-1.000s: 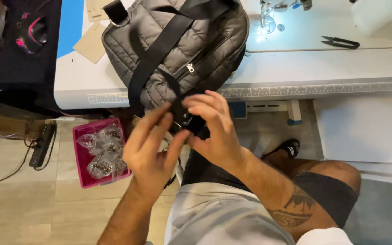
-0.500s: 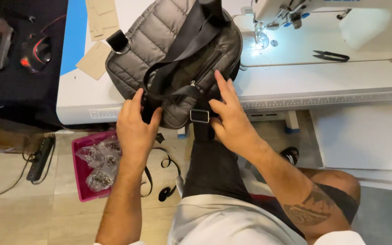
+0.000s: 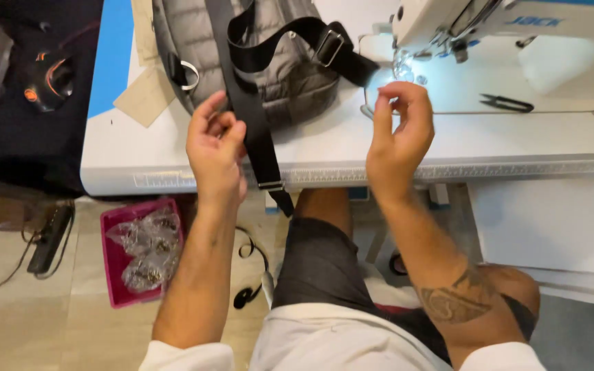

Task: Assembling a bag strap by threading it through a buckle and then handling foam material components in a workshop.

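A grey quilted bag (image 3: 290, 75) lies on the white sewing table (image 3: 352, 148). Its long black strap (image 3: 259, 130) runs down across the bag and hangs over the table's front edge. A second black strap with a buckle (image 3: 329, 47) loops over the bag's top. My left hand (image 3: 216, 148) is raised palm up with loosely curled fingers, and its fingertips touch the long strap's left edge. My right hand (image 3: 397, 130) hovers to the right of the bag, near the sewing machine's needle. Its fingers are slightly apart and nothing shows between them.
A white sewing machine (image 3: 489, 20) stands at the back right, with black thread snips (image 3: 507, 103) beside it. Cardboard pieces (image 3: 146, 96) lie left of the bag. On the floor are a pink tray (image 3: 115, 275) of bagged metal parts, a power strip (image 3: 49, 237) and a loose black strap (image 3: 249, 275).
The bag has gone from the table's front edge further onto the table. Both hands have let go of it and lifted apart, the right one moving toward the machine.
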